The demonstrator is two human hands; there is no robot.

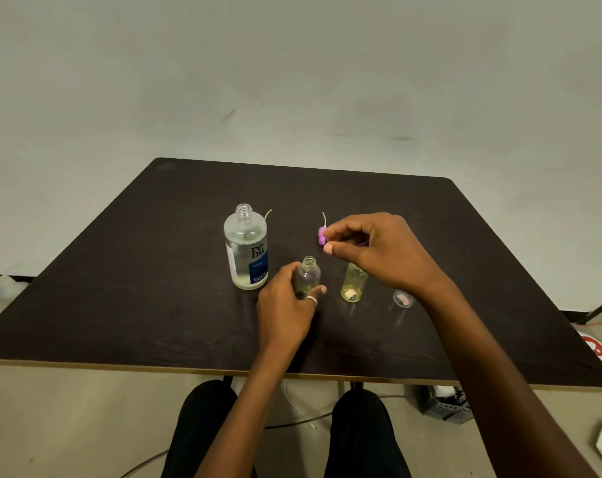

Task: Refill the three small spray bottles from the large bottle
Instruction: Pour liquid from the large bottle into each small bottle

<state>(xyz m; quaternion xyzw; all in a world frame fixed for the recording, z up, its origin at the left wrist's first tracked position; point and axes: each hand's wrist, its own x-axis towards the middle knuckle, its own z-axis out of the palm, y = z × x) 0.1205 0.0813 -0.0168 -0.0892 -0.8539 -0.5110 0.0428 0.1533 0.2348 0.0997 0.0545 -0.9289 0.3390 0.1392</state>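
Note:
The large clear bottle (246, 246) with a blue label stands uncapped on the dark table (154, 288), a little liquid at its bottom. My left hand (285, 312) grips a small clear purple-tinted bottle (308, 276), upright with its neck open. Right of it stands a small yellow bottle (354, 284), its top hidden behind my right hand (371, 246). A third small clear bottle (403, 299) sits partly under my right forearm. My right hand pinches a purple spray head (322, 235) with its thin tube pointing up, just above the table behind the small bottles.
Another thin dip tube (268, 213) pokes out from behind the large bottle. The table's front edge is near my knees. Cables, a grey box (446, 407) and white objects lie on the floor to the right.

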